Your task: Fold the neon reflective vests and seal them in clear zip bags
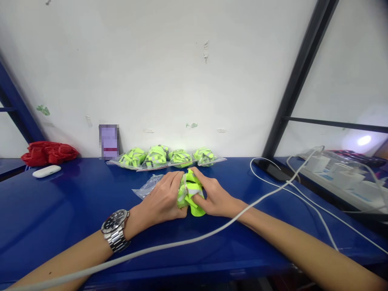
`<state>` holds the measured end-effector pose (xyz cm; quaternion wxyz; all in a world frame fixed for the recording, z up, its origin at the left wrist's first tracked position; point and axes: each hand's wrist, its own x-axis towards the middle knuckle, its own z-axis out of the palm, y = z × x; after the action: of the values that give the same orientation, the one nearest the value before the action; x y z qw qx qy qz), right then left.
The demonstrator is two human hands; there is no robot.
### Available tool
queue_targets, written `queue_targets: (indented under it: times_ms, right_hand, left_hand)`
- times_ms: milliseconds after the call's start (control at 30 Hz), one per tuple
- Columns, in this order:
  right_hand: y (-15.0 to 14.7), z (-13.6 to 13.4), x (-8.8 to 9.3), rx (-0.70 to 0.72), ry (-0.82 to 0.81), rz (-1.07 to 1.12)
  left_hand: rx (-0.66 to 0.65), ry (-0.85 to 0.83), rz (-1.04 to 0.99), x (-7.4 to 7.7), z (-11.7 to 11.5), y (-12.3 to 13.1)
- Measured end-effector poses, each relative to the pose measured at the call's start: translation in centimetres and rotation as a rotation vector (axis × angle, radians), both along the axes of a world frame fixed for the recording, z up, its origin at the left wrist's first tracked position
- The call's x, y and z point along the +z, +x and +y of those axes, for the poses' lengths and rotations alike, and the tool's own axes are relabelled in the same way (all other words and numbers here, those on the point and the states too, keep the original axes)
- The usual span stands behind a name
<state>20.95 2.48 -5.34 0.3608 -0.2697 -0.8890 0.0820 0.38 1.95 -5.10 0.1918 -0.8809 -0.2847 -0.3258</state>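
Observation:
Above the table's middle, my left hand (165, 194) is closed around a clear plastic bag (148, 186), whose loose end sticks out behind the knuckles to the left. A bundle of neon-yellow reflective strapping (194, 190) with pale grey bands lies between my hands, partly inside the bag. My right hand (216, 198) grips the bundle's right side, with thumb and fingers pressed on it. One yellow loop hangs below the fingers. Beyond the hands, several bagged yellow bundles (156, 157) sit in a row by the wall. My fingers hide part of the bundle and the bag's opening.
A white cable (194, 239) crosses in front of both forearms. On the blue table (60, 226), a red crumpled bag (50, 152), a white case (47, 171) and a propped phone (109, 141) stand left. Another phone (271, 169) and a power strip (336, 182) lie right.

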Motion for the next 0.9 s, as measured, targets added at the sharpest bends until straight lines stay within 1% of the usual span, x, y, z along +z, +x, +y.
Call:
queue_targets:
  times_ms: [100, 200, 267, 400, 500, 633, 700, 767, 833, 900]
  right_hand:
    - [0.5, 0.0, 0.6, 0.058, -0.022, -0.02]
    - [0.5, 0.0, 0.7, 0.039, -0.001, 0.02]
    - [0.2, 0.0, 0.6, 0.005, -0.025, 0.057]
    - [-0.5, -0.2, 0.6, -0.067, -0.148, 0.102]
    - [-1.2, -0.5, 0.6, -0.137, -0.216, 0.131]
    - [-2.5, -1.3, 0.3, -0.295, -0.207, 0.197]
    - [-3.0, -1.5, 0.1, -0.392, -0.185, 0.218]
    - [-3.3, -1.6, 0.0, -0.451, -0.179, 0.217]
    - [-3.2, -1.6, 0.3, -0.462, -0.188, 0.201]
    - [-2.9, -1.5, 0.8, -0.426, -0.207, 0.177]
  left_hand:
    - [-0.037, -0.008, -0.014, -0.1, 0.1, 0.0]
    - [-0.03, 0.009, -0.012, -0.2, -0.1, 0.2]
    - [-0.02, 0.024, 0.013, -0.1, -0.3, 0.4]
    - [-0.033, 0.059, 0.106, 0.4, -0.7, 0.8]
    - [-0.033, 0.093, 0.138, 0.6, -0.8, 1.0]
    - [-0.022, 0.074, 0.16, 0.6, -0.8, 1.4]
    - [-0.033, 0.056, 0.18, 0.7, -0.8, 1.8]
    - [-0.05, 0.054, 0.179, 0.7, -0.7, 2.1]
    - [-0.059, 0.062, 0.158, 0.6, -0.4, 2.2]
    - [-0.064, 0.084, 0.125, 0.5, -0.1, 2.2]
